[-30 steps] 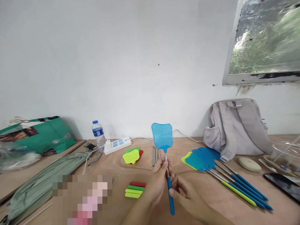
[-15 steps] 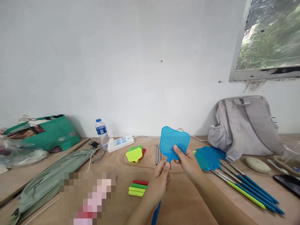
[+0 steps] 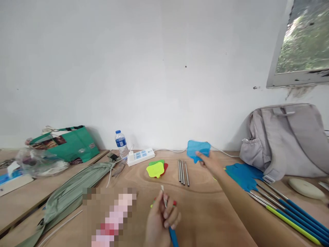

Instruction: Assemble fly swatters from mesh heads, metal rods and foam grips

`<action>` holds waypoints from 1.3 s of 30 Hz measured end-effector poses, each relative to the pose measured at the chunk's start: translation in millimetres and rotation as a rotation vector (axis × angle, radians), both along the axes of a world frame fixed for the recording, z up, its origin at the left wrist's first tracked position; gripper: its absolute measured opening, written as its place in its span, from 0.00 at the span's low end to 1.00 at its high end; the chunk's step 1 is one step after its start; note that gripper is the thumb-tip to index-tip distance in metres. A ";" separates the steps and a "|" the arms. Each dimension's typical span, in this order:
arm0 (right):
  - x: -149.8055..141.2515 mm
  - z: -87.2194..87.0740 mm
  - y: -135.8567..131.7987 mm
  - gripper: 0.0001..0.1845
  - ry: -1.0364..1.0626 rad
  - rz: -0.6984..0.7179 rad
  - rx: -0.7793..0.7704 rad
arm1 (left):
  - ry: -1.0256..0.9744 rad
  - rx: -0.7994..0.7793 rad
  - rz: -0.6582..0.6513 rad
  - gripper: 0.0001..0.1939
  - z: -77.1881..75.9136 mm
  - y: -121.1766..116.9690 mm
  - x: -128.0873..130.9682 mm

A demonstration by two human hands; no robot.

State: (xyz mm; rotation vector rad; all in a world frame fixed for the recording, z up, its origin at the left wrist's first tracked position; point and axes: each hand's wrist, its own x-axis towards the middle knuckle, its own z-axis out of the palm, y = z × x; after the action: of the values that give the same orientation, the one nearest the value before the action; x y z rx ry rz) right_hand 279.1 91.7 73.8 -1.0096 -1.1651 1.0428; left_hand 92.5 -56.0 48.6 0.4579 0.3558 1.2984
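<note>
Swatter head and rod have split: one second ago the blue plastic swatter head [image 3: 198,150] sat on top of the rod, now it's well apart from it, up and to the right, near the wall [image 3: 128,75]. Right hand [image 3: 207,162] has it, thumb and fingers closed on the lower edge, arm stretched out over the wooden tabletop [image 3: 203,212]. Head is motion-smeared, so mesh detail is hard to read. Left hand [image 3: 164,216] is low and near centre, fingers curled round the silver metal rod with its blue handle [image 3: 173,237]; bare rod end pokes up past the thumb, tilted, handle runs down out of frame. Both hands closed on their parts. Just behind the left hand, red and green bits show, mostly hidden, can't tell how many. Between the hands and farther back: four loose silver metal rods [image 3: 183,173] side by side. Left of those, a small overlapping pile: yellow-green swatter head [image 3: 155,169] on top, green one [image 3: 157,161] and red one [image 3: 166,167] peeking out. Right of the right arm, whole swatters lie together: blue heads [image 3: 243,174] overlapping, metal shafts, blue handles plus one yellow-green handle [image 3: 293,224]. Grey backpack [image 3: 290,137] stands behind them against the wall.
</note>
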 end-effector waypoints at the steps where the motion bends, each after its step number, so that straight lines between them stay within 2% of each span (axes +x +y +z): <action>1: -12.2 -6.9 2.0 0.19 -0.107 0.062 -0.048 | -0.020 0.002 0.100 0.13 5.3 0.1 -8.2; 3: -41.6 -21.5 5.3 0.16 -0.242 0.157 -0.111 | -0.033 0.008 0.258 0.11 16.5 -0.9 -24.2; 5: -71.8 -34.7 10.0 0.14 -0.296 0.227 -0.155 | -0.031 0.025 0.361 0.12 23.7 -3.7 -38.6; 10: -124.3 -54.6 31.6 0.08 -0.428 0.305 -0.229 | -0.081 0.061 0.526 0.16 18.9 -14.0 -66.6; 15: -142.4 -62.6 50.2 0.05 -0.591 0.273 -0.178 | -0.117 0.090 0.673 0.20 8.6 -19.6 -85.4; 19: -142.1 -62.2 51.0 0.08 -0.725 0.248 -0.146 | -0.137 0.131 0.620 0.21 5.6 -19.0 -94.2; 24: -137.5 -50.2 41.7 0.11 -0.827 0.226 -0.127 | -0.221 0.124 0.590 0.20 13.4 -13.1 -91.1; 28: -128.3 -21.2 27.4 0.12 -0.802 0.316 -0.024 | -0.203 0.167 0.578 0.21 30.2 -4.5 -82.6; 31: -113.0 10.2 -1.8 0.15 -0.735 0.488 0.061 | -0.156 0.159 0.580 0.21 46.2 5.3 -72.6; 32: -106.7 19.8 -15.7 0.16 -0.706 0.573 0.095 | -0.132 0.157 0.582 0.21 51.4 9.3 -67.6; 33: -100.3 28.0 -30.8 0.16 -0.647 0.728 0.175 | -0.107 0.159 0.583 0.21 56.3 13.7 -61.6; 34: -94.0 34.1 -46.2 0.15 -0.626 0.801 0.248 | -0.085 0.162 0.578 0.21 60.8 18.5 -54.5; 35: -88.2 37.8 -60.6 0.14 -0.661 0.789 0.315 | -0.068 0.162 0.568 0.21 64.7 23.7 -46.5; 36: -82.9 38.9 -73.3 0.12 -0.725 0.719 0.368 | -0.059 0.155 0.553 0.20 68.0 29.2 -37.9; 39: -68.6 30.2 -94.4 0.10 -0.911 0.432 0.380 | -0.039 0.083 0.474 0.19 74.1 47.5 -10.5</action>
State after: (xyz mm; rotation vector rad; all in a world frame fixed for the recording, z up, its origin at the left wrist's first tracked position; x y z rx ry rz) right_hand 210.5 -2.7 104.0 -0.9566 -2.3067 0.6144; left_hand 82.1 -8.5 122.7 0.4318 0.3930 1.7860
